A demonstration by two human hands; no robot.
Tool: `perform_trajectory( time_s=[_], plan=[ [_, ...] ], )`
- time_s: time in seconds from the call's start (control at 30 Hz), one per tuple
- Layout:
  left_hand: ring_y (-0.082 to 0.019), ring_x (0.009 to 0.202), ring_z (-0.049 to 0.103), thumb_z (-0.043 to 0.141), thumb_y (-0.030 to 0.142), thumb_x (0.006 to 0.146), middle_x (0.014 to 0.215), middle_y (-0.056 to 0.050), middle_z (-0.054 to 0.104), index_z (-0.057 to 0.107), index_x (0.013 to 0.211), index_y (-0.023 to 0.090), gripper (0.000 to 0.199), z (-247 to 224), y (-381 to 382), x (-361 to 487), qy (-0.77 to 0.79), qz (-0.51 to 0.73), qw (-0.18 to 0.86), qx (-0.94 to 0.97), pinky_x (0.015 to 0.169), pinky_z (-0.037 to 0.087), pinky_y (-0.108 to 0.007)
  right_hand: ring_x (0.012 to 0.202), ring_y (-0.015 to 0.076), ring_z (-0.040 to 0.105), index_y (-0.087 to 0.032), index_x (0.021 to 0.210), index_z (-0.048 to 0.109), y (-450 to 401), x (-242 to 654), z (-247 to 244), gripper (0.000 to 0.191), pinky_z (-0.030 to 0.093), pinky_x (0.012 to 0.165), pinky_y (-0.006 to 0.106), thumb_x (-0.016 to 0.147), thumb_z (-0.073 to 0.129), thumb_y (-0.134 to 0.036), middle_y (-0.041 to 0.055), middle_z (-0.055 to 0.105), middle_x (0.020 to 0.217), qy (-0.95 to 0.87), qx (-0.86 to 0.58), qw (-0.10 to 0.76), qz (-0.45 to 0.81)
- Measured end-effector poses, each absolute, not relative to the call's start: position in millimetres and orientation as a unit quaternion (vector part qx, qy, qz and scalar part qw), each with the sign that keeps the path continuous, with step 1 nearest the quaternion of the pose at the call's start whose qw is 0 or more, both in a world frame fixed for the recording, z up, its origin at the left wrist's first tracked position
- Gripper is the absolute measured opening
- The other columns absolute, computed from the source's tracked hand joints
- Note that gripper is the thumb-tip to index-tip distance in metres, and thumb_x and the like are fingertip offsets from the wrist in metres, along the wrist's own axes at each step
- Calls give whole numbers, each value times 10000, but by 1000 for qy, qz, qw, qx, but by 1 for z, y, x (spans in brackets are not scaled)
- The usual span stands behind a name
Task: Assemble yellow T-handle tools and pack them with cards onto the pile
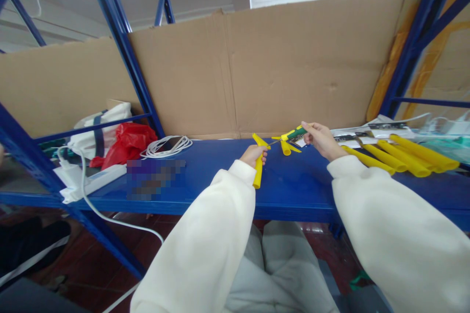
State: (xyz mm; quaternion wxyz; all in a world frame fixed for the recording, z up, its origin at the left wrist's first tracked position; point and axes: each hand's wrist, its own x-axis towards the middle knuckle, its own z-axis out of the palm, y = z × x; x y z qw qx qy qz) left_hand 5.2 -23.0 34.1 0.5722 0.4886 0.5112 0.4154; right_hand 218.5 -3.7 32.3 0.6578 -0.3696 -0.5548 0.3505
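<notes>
My left hand (252, 155) is closed around a yellow tube-like piece (258, 176), held nearly upright above the blue shelf. In my right hand (320, 140) is a screwdriver (296, 132) with a green and yellow handle. Its thin shaft points left and its tip meets the upper part of the yellow piece; whether it sits in a screw I cannot make out. Just behind, between the hands, another yellow piece (286, 148) with spread ends lies on the shelf. Several yellow tube-like pieces (404, 161) lie in a row beyond my right hand.
A cardboard panel (271, 73) backs the blue shelf (213, 171). To the left are a coiled white cable (165, 146), a red plastic bag (128, 142) and a white power strip (95, 181). Printed sheets (389, 129) lie behind the yellow row. Blue posts (123, 49) frame the space.
</notes>
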Motion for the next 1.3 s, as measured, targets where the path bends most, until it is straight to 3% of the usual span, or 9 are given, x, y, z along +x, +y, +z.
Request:
perform_trajectory(
  time_s=[0.23,0.37,0.6,0.87,1.03,1.13,1.2,1.3],
  plan=[
    [-47,338,325,455,45,897,477,83,390,459,734,173,207,35,-23,5,507,433,571,479,396,258,-177,391,77,379,-221,677,532,1,226,35,332,308,396,197,717,776,-443,-72,427,414,-500,-383,720,291],
    [-50,340,327,462,44,887,481,84,394,484,764,168,177,35,-24,5,502,432,574,482,400,273,-180,397,80,371,-226,648,513,1,226,33,318,321,400,211,721,757,-415,-75,403,420,-511,-388,706,298],
    [-50,347,340,488,53,874,482,81,397,518,792,155,134,37,-26,6,505,432,575,478,406,270,-176,386,88,421,-200,670,553,-3,219,30,373,335,380,218,696,774,-499,-54,454,419,-563,-440,611,342],
    [-57,335,326,441,36,891,465,82,386,484,743,167,202,41,-32,6,503,433,570,484,398,273,-199,456,109,556,-187,780,659,-12,213,20,294,378,385,188,652,829,-390,24,676,573,-681,-512,341,397],
    [-62,343,350,459,42,883,478,66,419,504,731,155,195,39,-31,7,511,438,553,491,393,298,-205,487,118,572,-190,727,719,-5,218,14,263,399,405,199,667,793,-435,36,703,618,-742,-468,302,373],
    [-63,345,370,479,57,876,500,56,453,554,781,135,144,36,-28,7,519,433,537,505,393,321,-202,602,166,639,-189,781,748,9,232,14,195,489,508,249,765,693,-375,65,737,729,-732,-514,352,274],
    [-64,358,396,500,60,861,549,42,509,605,909,116,128,32,-25,7,530,435,511,519,402,341,-194,816,229,691,-185,891,763,18,244,12,180,554,703,326,787,637,-260,97,758,898,-706,-584,377,138],
    [-66,415,479,539,23,806,762,0,656,581,1237,167,457,25,-18,5,544,459,423,560,456,401,-178,1136,332,619,-179,1093,743,25,265,8,343,483,965,487,803,561,-177,157,703,1180,-649,-687,326,-31]
  ],
)
